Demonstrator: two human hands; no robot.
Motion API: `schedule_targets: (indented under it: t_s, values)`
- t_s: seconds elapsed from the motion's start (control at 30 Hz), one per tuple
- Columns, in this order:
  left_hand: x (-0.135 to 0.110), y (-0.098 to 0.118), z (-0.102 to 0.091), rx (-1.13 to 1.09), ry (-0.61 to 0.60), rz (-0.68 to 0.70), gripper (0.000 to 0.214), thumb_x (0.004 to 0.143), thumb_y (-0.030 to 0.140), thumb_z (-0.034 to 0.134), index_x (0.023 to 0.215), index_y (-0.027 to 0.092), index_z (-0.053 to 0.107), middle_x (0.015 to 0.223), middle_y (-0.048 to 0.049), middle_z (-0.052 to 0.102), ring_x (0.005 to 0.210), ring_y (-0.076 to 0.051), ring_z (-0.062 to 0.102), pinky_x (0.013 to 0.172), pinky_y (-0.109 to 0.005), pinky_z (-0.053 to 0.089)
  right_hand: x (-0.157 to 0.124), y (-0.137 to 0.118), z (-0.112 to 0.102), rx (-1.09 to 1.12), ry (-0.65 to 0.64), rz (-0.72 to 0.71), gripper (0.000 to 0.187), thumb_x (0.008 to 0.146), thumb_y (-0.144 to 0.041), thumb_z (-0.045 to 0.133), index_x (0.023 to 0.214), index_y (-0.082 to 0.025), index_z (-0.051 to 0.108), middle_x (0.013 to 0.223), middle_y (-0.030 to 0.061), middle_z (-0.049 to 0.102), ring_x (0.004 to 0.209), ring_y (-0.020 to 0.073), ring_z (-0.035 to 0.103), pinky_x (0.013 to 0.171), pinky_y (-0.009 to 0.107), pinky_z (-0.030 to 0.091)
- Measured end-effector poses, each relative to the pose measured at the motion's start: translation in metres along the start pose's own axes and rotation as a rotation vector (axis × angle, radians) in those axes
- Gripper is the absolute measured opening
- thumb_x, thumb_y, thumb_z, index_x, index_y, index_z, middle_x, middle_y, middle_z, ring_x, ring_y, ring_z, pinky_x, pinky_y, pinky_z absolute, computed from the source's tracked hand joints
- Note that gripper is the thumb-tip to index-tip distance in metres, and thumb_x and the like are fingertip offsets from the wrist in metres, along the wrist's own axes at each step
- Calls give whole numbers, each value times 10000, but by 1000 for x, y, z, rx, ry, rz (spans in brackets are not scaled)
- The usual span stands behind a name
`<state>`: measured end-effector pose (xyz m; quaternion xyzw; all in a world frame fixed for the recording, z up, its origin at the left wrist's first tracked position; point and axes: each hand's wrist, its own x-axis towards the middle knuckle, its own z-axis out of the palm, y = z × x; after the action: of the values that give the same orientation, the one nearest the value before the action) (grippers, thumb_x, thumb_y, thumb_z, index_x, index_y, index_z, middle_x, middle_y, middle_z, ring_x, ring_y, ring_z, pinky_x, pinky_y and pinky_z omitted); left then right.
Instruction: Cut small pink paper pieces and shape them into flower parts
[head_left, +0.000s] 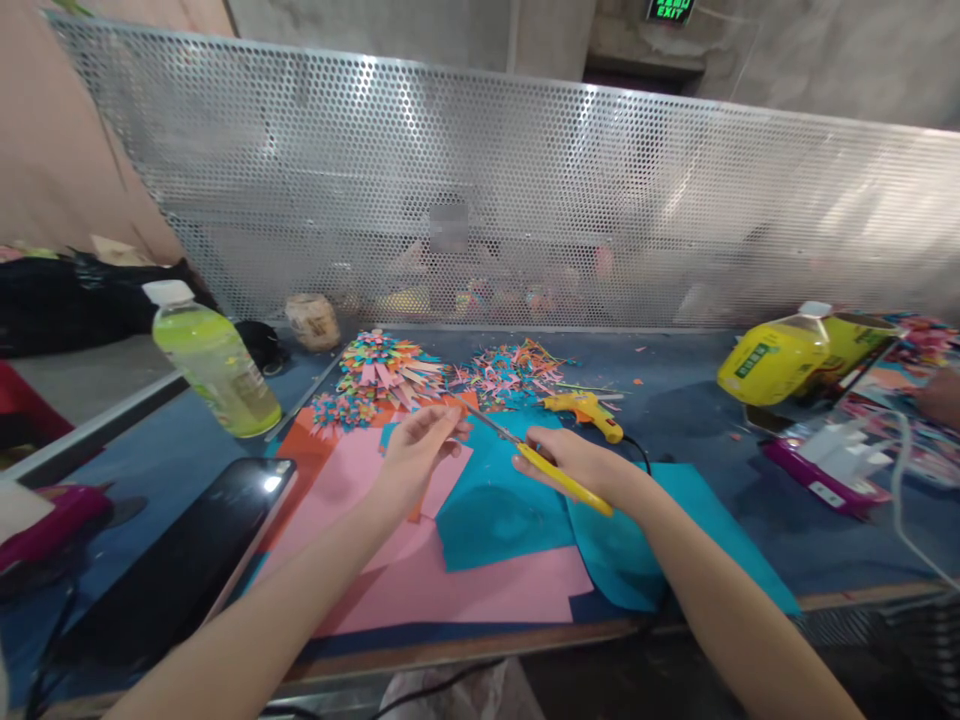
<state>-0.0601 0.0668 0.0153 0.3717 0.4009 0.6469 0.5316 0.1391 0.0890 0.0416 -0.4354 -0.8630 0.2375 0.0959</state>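
Note:
My right hand [574, 462] is closed on yellow-handled scissors [525, 452] whose blades point left toward my left hand. My left hand [418, 450] pinches a small pink paper piece [448, 412] at the blade tips. Both hands hover over overlapping pink sheets [465, 585] and teal sheets [499, 505] lying on the blue table. Behind them lies a heap of colourful cut paper strips [382, 370] and more scraps [510, 368].
A yellow glue gun [585, 410] lies behind my right hand. A green drink bottle [214, 360] stands left, a dark tablet [187, 555] near the front left. Yellow bottles [780, 355] and a white charger on a pink box [825, 465] sit right. A perforated metal screen [525, 190] closes the back.

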Motion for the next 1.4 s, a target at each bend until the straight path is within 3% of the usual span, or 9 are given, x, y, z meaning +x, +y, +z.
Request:
schedule_targets:
  t_s: [0.37,0.7,0.97,1.4]
  values:
    - [1,-6,-1,33,-70,27,165,616,283,687,645,155,586,605,11,593,564,-80,537,519,-190,395,-1,1,1,21,-1,-10,463,761,-618,368,720,-166,461,645,2,529,548,106,447,488,228,305]
    - [1,-4,-1,37,-74,64,146,620,274,684,638,158,597,603,2,583,589,-93,541,500,-188,390,0,2,0,10,-4,10,456,762,-601,383,713,-158,480,621,-4,508,526,95,415,474,219,291]
    - [3,0,-2,-1,18,34,201,591,317,705,660,155,606,613,-7,600,590,-104,553,509,-200,414,-1,-1,-1,-23,-4,2,441,774,-586,376,700,-160,460,585,-19,457,513,89,397,452,208,254]
    - [0,-6,-1,42,-48,24,204,596,316,703,651,150,596,600,-11,602,556,-95,534,503,-194,407,-1,3,1,-35,8,-16,372,783,-533,427,742,-165,469,625,-12,474,526,91,407,475,213,266]
